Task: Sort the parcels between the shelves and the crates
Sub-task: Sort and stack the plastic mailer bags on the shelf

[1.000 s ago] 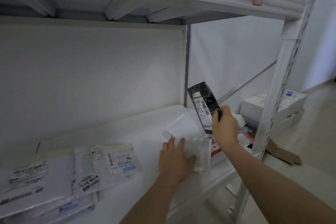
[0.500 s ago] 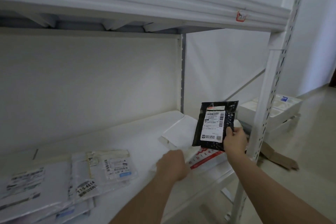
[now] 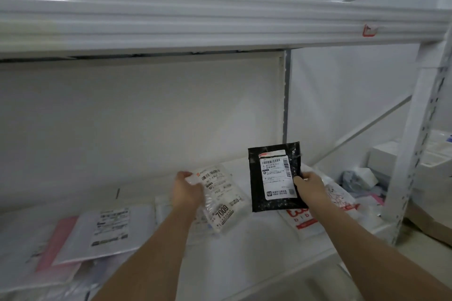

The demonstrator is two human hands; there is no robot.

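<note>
Parcels fill both of my hands. My right hand pinches a black parcel by its lower right edge, thumb on the front beside the white shipping label, fingers behind it. I have it upright and raised above the shelf board, label toward me. My left hand grips a clear parcel along its left edge, fingers curled round the plastic; it tilts to the right, and I can read "7009" printed near its lower end. The two parcels are near one another but apart, both held over the middle of the shelf.

Under my right wrist, flat on the board, lies a white bag with red lettering, partly hidden by my forearm. To the left on the same board I see a white mailer with a printed label, and a pink parcel sticking out from beneath its left side. More pale bags lie around them, too blurred for me to tell apart.

At the right end of the shelf sits a loose heap of bluish-grey and white packets. Beyond the perforated upright post I can make out white boxes and a piece of brown cardboard on the floor. An upper shelf beam crosses above everything, with a small red clip near its right end.
</note>
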